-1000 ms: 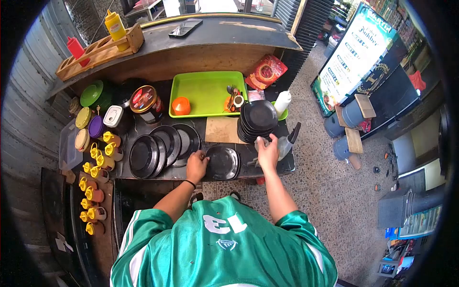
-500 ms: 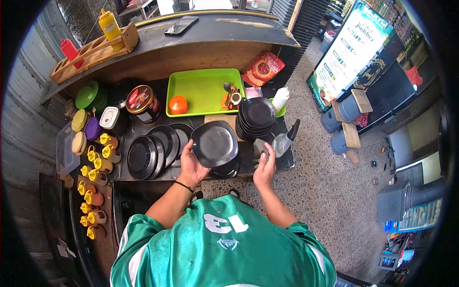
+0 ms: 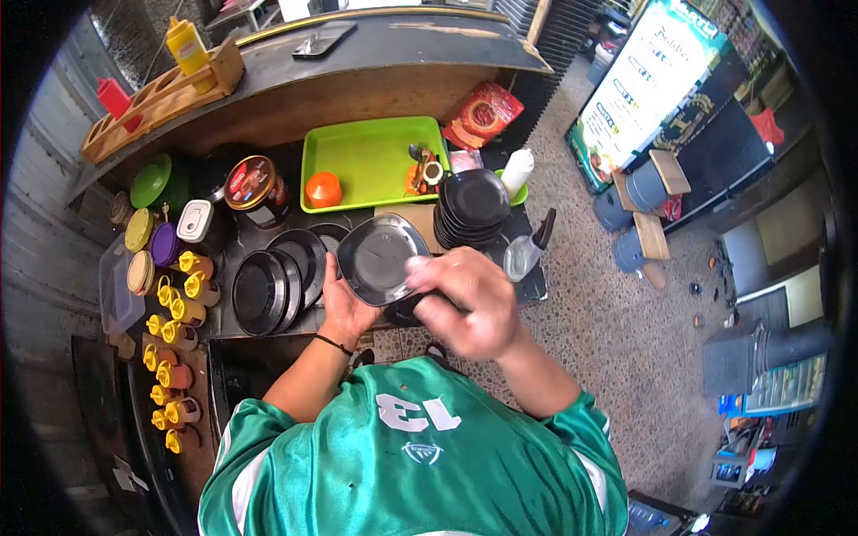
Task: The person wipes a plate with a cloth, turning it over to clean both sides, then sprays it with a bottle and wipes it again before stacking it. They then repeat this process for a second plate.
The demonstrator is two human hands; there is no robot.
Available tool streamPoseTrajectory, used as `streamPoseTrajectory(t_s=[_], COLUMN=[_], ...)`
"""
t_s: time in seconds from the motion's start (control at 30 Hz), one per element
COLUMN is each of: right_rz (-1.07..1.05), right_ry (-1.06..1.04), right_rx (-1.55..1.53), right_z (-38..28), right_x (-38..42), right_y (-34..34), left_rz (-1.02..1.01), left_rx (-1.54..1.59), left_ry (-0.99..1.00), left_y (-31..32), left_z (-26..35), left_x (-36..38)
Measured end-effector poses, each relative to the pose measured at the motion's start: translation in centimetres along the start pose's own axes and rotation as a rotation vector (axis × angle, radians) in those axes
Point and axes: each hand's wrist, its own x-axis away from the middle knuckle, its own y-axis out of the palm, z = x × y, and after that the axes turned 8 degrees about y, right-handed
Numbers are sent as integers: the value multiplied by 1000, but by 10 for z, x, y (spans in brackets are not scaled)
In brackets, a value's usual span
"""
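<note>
A square black plate (image 3: pixel 382 255), tilted, rests in my left hand (image 3: pixel 349 304), whose fingers are round its left and lower edge. At the plate's right edge is my right hand (image 3: pixel 469 304), closed and blurred; what it holds, if anything, is hidden. Left of the held plate, several round black plates (image 3: pixel 259 293) overlap on the dark table. A stack of black plates (image 3: pixel 475 198) stands behind my right hand. Beside it on the right is a clear spray bottle (image 3: pixel 520 259) with a black handle.
A green tray (image 3: pixel 357 134) holds an orange bowl (image 3: pixel 323 189) and utensils. A white bottle (image 3: pixel 517 170) stands at the right. Jars, a brown tub (image 3: pixel 256 189) and several yellow-lidded bottles (image 3: pixel 188 310) line the left. A raised shelf (image 3: pixel 402 54) runs behind.
My right hand has moved left and up to the plate's right edge. The plate in my left hand has shifted slightly left and tilted more.
</note>
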Motion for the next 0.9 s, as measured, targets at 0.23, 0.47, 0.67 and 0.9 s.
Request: streamPoseTrajectory(t_s=[0.23,0.47,0.67,0.9], right_rz=[115,2,-74,-158], right_ry=[-337,-348,-378,-402], right_rx=[-534,-556,-543,-510], right_z=[-98,-106,-110,-110], right_x=[-84,-99,-107,-111], right_y=[44,51,53,54], left_rz=[-340,110,112,132], left_rx=[160,-80,-3,30], left_ry=[-23,63,74,52], left_y=[-49,-64,-22,-16], left_z=[-14,6,-2,0], left_x=[-24,-23,-15,-20])
